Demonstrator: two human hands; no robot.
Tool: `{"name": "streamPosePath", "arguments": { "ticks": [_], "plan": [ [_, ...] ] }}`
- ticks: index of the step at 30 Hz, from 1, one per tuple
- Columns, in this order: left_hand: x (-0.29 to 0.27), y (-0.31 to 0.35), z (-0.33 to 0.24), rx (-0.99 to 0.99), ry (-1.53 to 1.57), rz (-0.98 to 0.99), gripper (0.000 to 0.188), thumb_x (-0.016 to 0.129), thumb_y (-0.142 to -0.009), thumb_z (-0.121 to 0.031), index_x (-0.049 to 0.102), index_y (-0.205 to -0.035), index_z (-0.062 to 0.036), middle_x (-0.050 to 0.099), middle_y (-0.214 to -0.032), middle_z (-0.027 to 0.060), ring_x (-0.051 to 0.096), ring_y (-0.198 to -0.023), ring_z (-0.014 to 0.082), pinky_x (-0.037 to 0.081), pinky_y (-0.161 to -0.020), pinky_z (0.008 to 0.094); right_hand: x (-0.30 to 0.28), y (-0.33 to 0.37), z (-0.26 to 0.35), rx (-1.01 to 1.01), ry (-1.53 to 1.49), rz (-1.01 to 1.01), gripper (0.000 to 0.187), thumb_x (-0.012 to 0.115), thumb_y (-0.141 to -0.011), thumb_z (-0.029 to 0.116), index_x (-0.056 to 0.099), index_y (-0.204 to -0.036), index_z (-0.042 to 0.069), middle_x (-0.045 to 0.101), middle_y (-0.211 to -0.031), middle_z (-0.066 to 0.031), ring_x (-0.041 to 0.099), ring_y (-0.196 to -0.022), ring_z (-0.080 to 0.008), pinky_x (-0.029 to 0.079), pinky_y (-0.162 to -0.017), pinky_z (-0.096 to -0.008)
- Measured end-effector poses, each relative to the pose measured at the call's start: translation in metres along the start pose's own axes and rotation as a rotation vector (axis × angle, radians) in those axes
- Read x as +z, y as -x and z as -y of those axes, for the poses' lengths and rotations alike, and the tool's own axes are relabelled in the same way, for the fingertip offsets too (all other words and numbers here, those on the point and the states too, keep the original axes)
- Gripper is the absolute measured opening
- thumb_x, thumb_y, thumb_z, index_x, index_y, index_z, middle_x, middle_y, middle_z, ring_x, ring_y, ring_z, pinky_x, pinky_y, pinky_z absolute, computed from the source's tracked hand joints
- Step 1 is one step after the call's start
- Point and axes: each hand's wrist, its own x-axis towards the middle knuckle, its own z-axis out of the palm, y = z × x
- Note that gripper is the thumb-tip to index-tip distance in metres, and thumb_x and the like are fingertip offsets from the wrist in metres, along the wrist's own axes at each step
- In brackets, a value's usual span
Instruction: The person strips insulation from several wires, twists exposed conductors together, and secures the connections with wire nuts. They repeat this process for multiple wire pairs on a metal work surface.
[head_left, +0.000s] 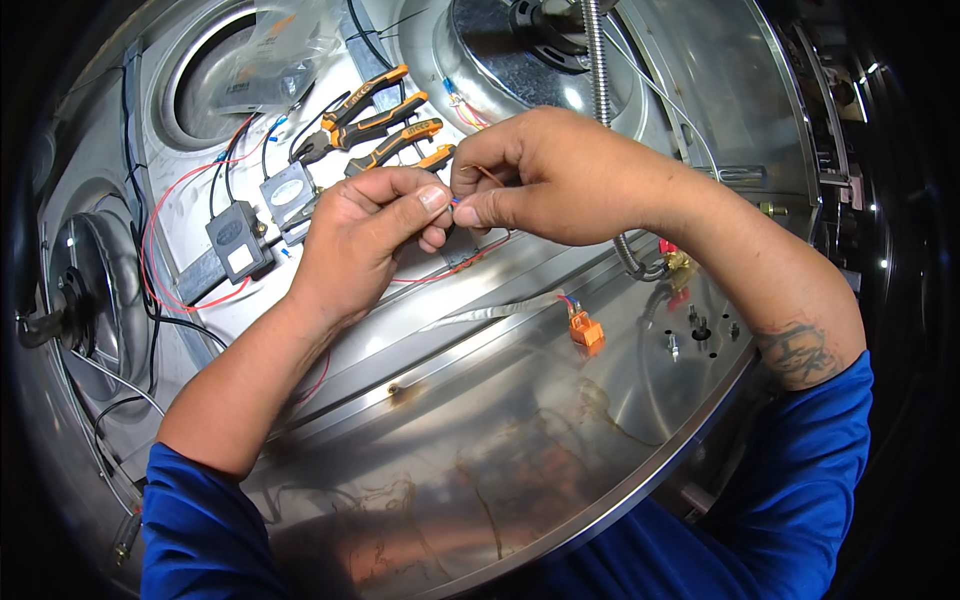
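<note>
Above the middle of the metal panel, my left hand (375, 225) and my right hand (555, 180) meet fingertip to fingertip. Both are closed in a pinch on a thin wire (456, 203), of which a small blue and red bit shows between them. A brown wire end (484, 173) sticks out by my right fingers. Just beyond my left hand lie pliers (362, 124) with orange and black handles. A second tool with similar handles (395, 147) lies beside them, its head hidden behind my left hand. A red wire (455, 268) runs under the hands.
An orange connector (586, 332) on a white-sleeved cable rests on the near steel panel (520, 450). Dark boxes (238, 242) with red and black wires stand at left. A clear plastic bag (270, 75) lies far left. A corrugated metal hose (598, 75) runs behind my right hand.
</note>
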Motion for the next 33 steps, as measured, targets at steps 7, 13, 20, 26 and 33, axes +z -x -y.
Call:
{"name": "streamPosePath", "arguments": {
  "ticks": [7, 13, 20, 26, 33],
  "plan": [
    [-0.006, 0.005, -0.013, -0.013, 0.014, 0.024, 0.023, 0.066, -0.097, -0.014, 0.07, -0.109, 0.005, 0.071, -0.093, 0.0126, 0.067, -0.08, 0.0174, 0.056, -0.076, 0.0308, 0.0, -0.002, -0.002, -0.039, 0.032, -0.031, 0.02, 0.075, -0.087, 0.024, 0.075, -0.09, 0.005, 0.071, -0.075, -0.011, 0.067, -0.07, -0.024, 0.051, -0.068, -0.0377],
    [0.005, 0.005, -0.018, 0.113, -0.498, -0.037, 0.02, 0.069, -0.094, -0.014, 0.073, -0.098, 0.0047, 0.071, -0.087, 0.0063, 0.065, -0.078, 0.0107, 0.053, -0.074, 0.0251, 0.002, -0.001, 0.0, -0.038, 0.067, -0.002, 0.019, 0.076, -0.09, 0.022, 0.073, -0.095, 0.004, 0.069, -0.074, -0.0073, 0.06, -0.067, -0.0149, 0.048, -0.065, -0.0321],
    [0.004, 0.006, -0.028, -0.007, -0.612, 0.02, 0.017, 0.066, -0.095, -0.012, 0.071, -0.098, 0.0034, 0.068, -0.085, 0.0054, 0.063, -0.074, 0.0106, 0.052, -0.068, 0.0261, 0.003, -0.001, 0.004, -0.03, 0.164, -0.014, 0.019, 0.078, -0.089, 0.018, 0.074, -0.097, 0.002, 0.069, -0.075, -0.0085, 0.061, -0.069, -0.0153, 0.049, -0.067, -0.0317],
    [0.006, 0.013, -0.031, 0.089, -0.82, 0.024, 0.016, 0.066, -0.096, -0.012, 0.071, -0.097, 0.0028, 0.069, -0.084, 0.0041, 0.063, -0.074, 0.0101, 0.052, -0.066, 0.026, 0.006, 0.0, 0.006, -0.005, 0.118, 0.017, 0.019, 0.077, -0.09, 0.017, 0.074, -0.098, 0.0, 0.071, -0.079, -0.009, 0.063, -0.072, -0.016, 0.051, -0.071, -0.0313],
    [-0.046, 0.03, -0.046, 0.107, -1.494, 0.496, 0.01, 0.065, -0.088, -0.007, 0.072, -0.094, -0.0029, 0.069, -0.088, 0.0146, 0.068, -0.075, 0.0331, 0.056, -0.071, 0.0407, 0.002, 0.001, 0.002, -0.025, 0.105, -0.011, 0.02, 0.077, -0.09, 0.018, 0.074, -0.099, 0.0, 0.072, -0.08, -0.0094, 0.064, -0.073, -0.0164, 0.052, -0.073, -0.0306]
  ]
}}
